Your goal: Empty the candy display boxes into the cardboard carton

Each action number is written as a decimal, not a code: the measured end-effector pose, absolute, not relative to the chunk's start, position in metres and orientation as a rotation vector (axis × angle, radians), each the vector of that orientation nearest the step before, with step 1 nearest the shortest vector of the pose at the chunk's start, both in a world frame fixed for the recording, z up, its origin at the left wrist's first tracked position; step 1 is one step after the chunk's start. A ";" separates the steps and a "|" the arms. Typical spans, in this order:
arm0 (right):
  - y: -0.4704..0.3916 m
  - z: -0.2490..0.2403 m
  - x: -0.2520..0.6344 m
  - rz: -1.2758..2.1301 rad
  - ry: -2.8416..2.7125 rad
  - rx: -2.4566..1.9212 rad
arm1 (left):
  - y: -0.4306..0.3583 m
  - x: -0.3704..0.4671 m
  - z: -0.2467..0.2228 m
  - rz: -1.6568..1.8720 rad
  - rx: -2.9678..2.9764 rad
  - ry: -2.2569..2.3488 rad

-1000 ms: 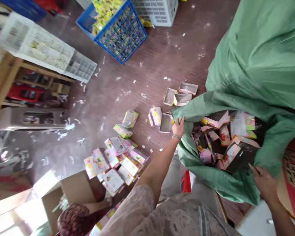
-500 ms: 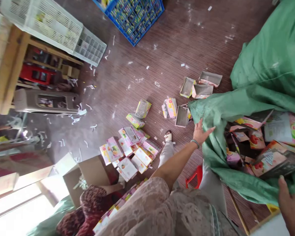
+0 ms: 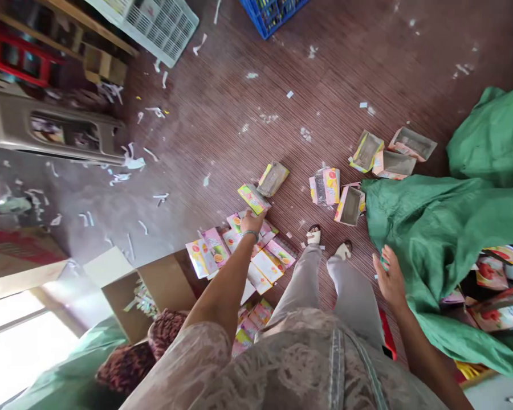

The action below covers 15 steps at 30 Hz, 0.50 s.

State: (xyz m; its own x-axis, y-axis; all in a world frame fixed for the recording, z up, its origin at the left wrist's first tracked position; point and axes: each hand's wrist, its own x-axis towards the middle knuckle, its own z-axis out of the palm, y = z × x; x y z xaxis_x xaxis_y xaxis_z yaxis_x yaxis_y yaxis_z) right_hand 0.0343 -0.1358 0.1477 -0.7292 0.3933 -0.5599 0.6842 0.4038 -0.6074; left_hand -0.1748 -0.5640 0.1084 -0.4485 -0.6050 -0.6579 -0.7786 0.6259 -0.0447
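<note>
My left hand reaches down to the floor, its fingers closed at the near edge of a small green-and-pink printed carton. The fingertips are partly hidden. Beside that carton lies another carton, its greyish side up. Just below my left hand spreads a pile of flat printed cartons. My right hand hangs with its fingers apart, left of a large green sack. A small green spot shows at its fingers; I cannot tell what it is. Printed cartons fill the sack's mouth.
Several opened cartons lie by the sack. A blue crate and a white crate stand at the top. An open cardboard box holds paper scraps. Another person's patterned sleeve shows beside it. A red stool stands near my legs.
My left hand has left the green sack's edge and moved left to the carton on the floor. My right hand has come off the sack's other side and moved left. The view has shifted.
</note>
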 end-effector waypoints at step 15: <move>-0.078 -0.001 -0.075 -0.892 2.026 1.108 | -0.553 -0.217 0.024 0.182 -1.071 2.129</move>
